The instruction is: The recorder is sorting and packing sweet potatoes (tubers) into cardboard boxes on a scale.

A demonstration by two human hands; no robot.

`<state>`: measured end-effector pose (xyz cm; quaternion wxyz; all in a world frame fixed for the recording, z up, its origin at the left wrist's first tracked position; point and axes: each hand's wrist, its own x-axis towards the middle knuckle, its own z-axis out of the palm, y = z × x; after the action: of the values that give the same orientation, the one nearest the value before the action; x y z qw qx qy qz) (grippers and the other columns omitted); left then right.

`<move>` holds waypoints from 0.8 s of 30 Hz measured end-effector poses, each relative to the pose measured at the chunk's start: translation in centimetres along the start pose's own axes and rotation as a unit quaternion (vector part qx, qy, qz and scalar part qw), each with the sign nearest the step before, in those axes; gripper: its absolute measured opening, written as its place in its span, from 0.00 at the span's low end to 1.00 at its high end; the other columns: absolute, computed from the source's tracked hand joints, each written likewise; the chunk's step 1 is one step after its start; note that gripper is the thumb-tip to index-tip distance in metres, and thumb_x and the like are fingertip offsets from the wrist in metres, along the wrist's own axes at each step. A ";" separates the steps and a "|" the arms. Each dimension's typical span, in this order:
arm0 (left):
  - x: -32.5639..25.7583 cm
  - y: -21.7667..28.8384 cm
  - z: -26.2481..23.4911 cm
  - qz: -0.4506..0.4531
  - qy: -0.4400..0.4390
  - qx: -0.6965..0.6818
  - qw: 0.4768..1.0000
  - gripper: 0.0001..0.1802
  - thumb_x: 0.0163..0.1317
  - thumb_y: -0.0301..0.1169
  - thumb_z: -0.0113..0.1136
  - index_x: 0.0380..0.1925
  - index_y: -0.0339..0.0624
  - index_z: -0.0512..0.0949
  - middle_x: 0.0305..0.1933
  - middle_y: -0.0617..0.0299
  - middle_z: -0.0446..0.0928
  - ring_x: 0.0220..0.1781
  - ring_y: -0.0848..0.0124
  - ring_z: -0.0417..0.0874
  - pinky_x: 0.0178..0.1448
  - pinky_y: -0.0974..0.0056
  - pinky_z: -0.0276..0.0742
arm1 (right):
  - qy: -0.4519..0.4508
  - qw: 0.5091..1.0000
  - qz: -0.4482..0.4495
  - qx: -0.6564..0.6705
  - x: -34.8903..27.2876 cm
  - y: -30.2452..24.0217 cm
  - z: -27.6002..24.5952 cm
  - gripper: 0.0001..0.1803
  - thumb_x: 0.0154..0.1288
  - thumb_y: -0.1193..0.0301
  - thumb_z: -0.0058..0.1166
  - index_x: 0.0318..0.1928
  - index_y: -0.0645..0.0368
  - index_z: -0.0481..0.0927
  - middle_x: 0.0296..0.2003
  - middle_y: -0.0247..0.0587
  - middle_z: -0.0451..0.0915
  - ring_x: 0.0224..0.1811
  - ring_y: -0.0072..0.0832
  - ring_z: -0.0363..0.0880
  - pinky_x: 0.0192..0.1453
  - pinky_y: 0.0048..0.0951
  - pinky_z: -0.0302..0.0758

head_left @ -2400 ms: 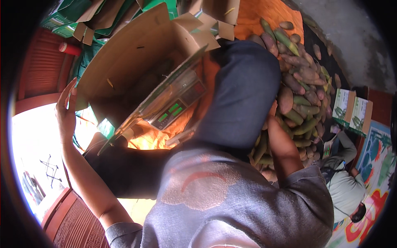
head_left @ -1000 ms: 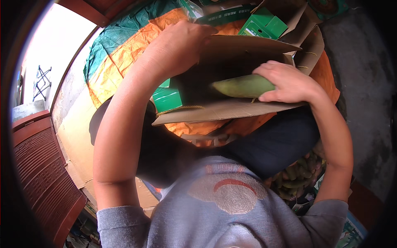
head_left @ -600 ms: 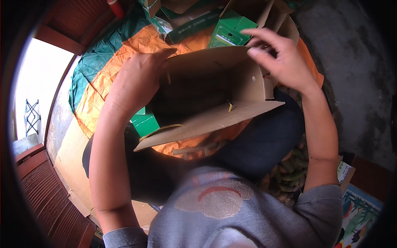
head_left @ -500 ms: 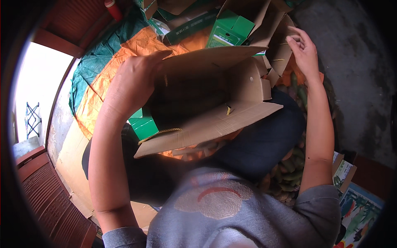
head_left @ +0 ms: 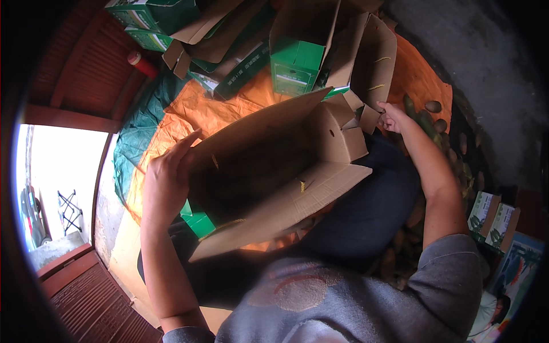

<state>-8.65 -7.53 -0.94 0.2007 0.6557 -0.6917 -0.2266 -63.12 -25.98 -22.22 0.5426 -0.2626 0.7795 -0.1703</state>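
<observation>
An open brown cardboard box [head_left: 329, 134] with green outer sides is tilted across my lap, flaps spread. Its inside is dark; the contents cannot be made out. Yellow cord loops [head_left: 303, 186] stick out of its long walls. My left hand [head_left: 166, 183] is at the box's left end, with bent fingers around the edge there. On the far right, my right hand [head_left: 393, 118] has curled fingers at a small cardboard flap [head_left: 369, 119], beside another open box [head_left: 374, 63]. Which box that flap belongs to is hard to tell.
Several green cartons [head_left: 294, 66] stand at the back on an orange and teal sheet [head_left: 189, 106]. Elongated brown and green produce [head_left: 426, 123] lies in a heap at the right. A red bottle [head_left: 143, 64] is by the wooden panel, and small cartons [head_left: 492, 220] stand at the right.
My right hand has come down from the air to the flap beside the rear box. My left hand has shifted slightly lower along the near box's end. The whole view has swung.
</observation>
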 end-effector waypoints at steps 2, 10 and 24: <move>-0.1 -0.2 0.3 0.001 0.000 0.011 1.000 0.22 0.66 0.19 0.55 0.58 0.50 0.79 0.45 0.46 0.84 0.44 0.49 0.86 0.47 0.55 0.80 | -0.054 0.988 0.078 -0.118 0.7 0.2 0.2 0.17 0.74 0.53 0.51 0.49 0.52 0.74 0.37 0.39 0.80 0.32 0.28 0.80 0.31 0.28 0.73; 0.0 0.1 0.8 0.001 0.001 0.030 1.000 0.25 0.64 0.16 0.56 0.60 0.51 0.78 0.46 0.48 0.84 0.46 0.52 0.87 0.46 0.56 0.82 | 0.079 0.994 -0.080 0.001 3.9 -1.8 4.1 0.15 0.77 0.64 0.44 0.56 0.57 0.66 0.42 0.46 0.78 0.33 0.31 0.79 0.24 0.31 0.77; -0.1 -0.2 1.0 0.010 0.003 0.042 0.999 0.26 0.64 0.16 0.56 0.60 0.51 0.78 0.44 0.47 0.84 0.42 0.53 0.87 0.44 0.55 0.81 | 0.068 0.987 -0.143 0.001 1.8 -6.5 3.4 0.15 0.73 0.70 0.45 0.54 0.66 0.69 0.43 0.52 0.77 0.36 0.39 0.83 0.27 0.37 0.87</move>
<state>-9.08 -7.38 -1.86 0.1771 0.6577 -0.7063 -0.1932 -58.98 -32.21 -21.17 0.4588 -0.3588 0.7685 -0.2649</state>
